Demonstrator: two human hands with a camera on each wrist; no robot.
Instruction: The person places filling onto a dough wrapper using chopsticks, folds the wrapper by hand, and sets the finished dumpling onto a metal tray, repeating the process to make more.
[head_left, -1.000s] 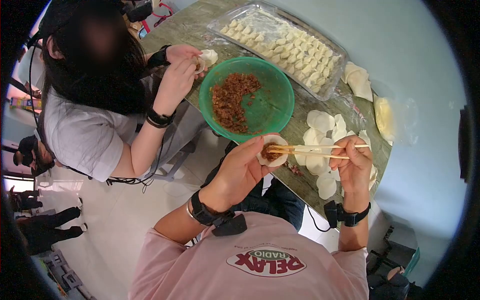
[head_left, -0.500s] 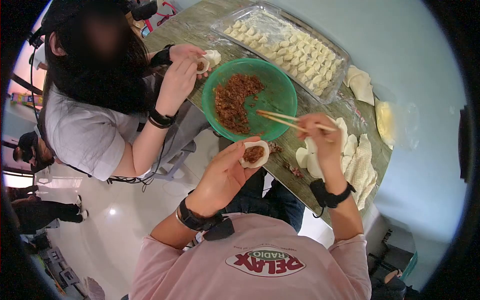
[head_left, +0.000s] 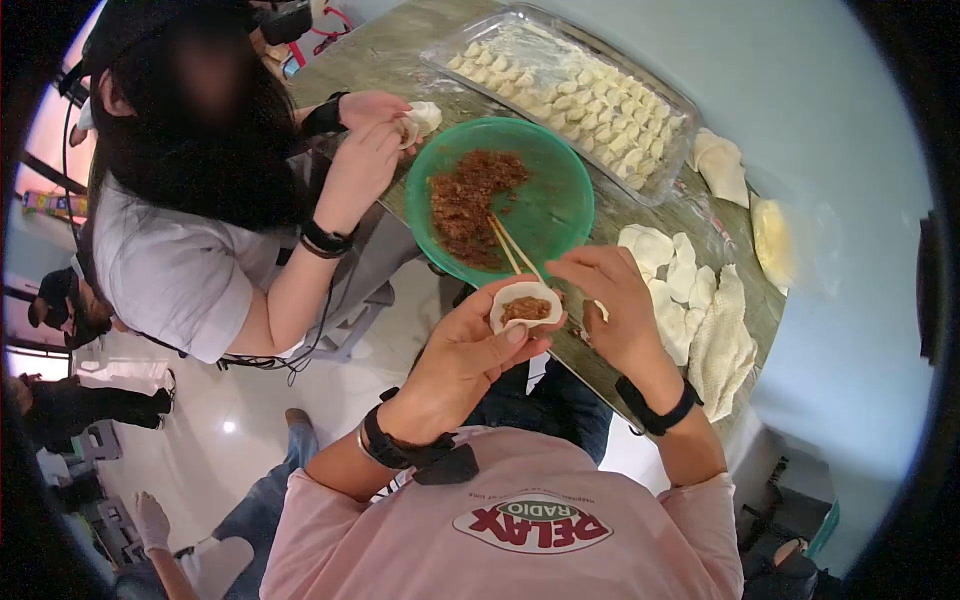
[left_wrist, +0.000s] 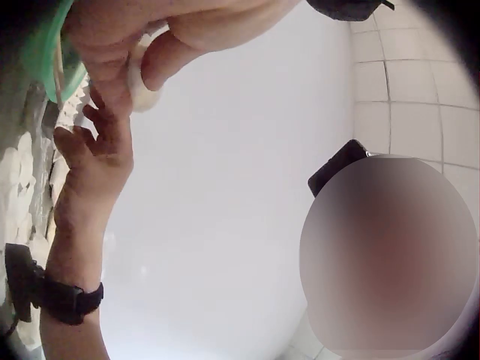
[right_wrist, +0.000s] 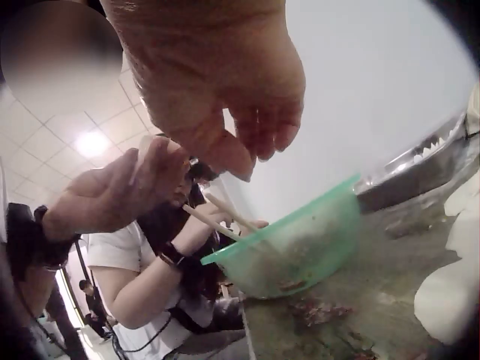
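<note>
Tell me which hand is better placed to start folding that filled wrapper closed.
The right hand, I'd judge: it is empty and close beside the wrapper, with the chopsticks resting in the green bowl. The left hand already holds the wrapper, so it suits steadying.

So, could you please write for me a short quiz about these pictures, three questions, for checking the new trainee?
1. True or false: the chopsticks lean in the green bowl, and the right hand does not hold them.
2. What holds the round wrapper with filling on it?
A) the right hand
B) the left hand
C) the metal tray
3. Fill in: the metal tray on the table holds many small, pale ____.

Key: 1 true; 2 B; 3 dumplings
</note>
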